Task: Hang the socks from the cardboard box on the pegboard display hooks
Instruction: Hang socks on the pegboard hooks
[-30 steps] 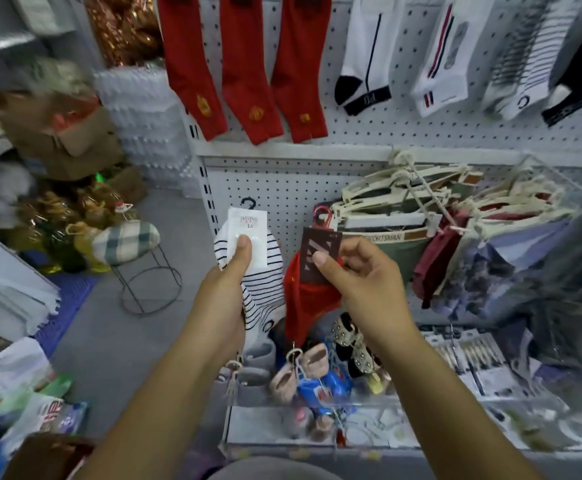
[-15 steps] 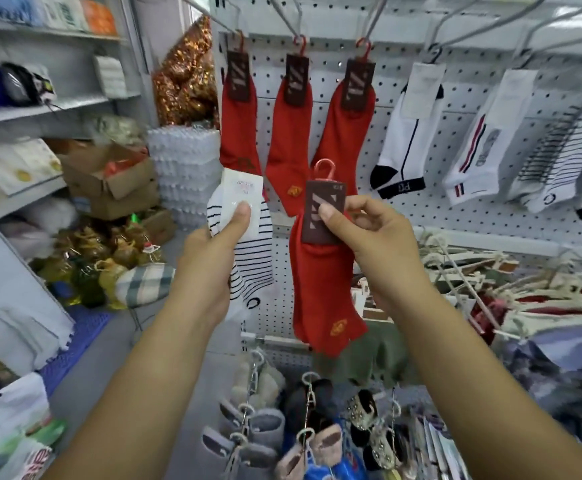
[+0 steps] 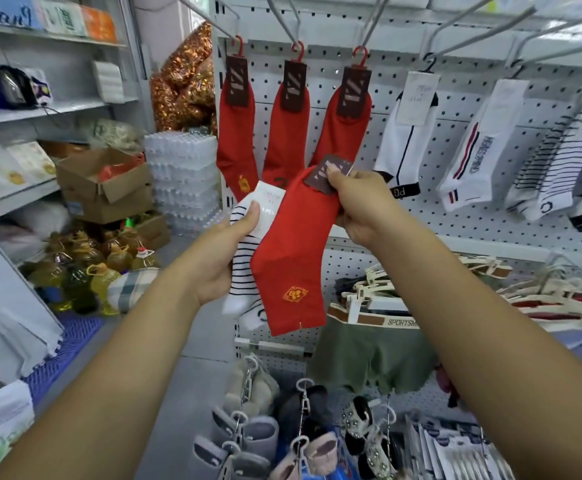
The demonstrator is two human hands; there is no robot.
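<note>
My right hand (image 3: 362,206) grips a red sock (image 3: 293,258) by its dark card label, holding it tilted in front of the white pegboard (image 3: 404,50). My left hand (image 3: 227,251) holds a white sock with black stripes (image 3: 244,275), thumb on its white label. Three red socks (image 3: 284,133) hang from metal hooks above. To their right hang white and striped socks (image 3: 480,143). An open cardboard box (image 3: 106,188) sits on the floor at the left.
Shelves (image 3: 33,112) with goods line the left wall. Stacked water bottles (image 3: 182,178) and oil bottles (image 3: 85,265) stand by the box. Underwear on hangers (image 3: 372,317) and small hanging items (image 3: 258,434) fill the lower display.
The view has risen toward the upper hooks. My right hand has tilted the red sock sideways, its label now near the third hanging red sock. My left hand moved lower with the striped sock.
</note>
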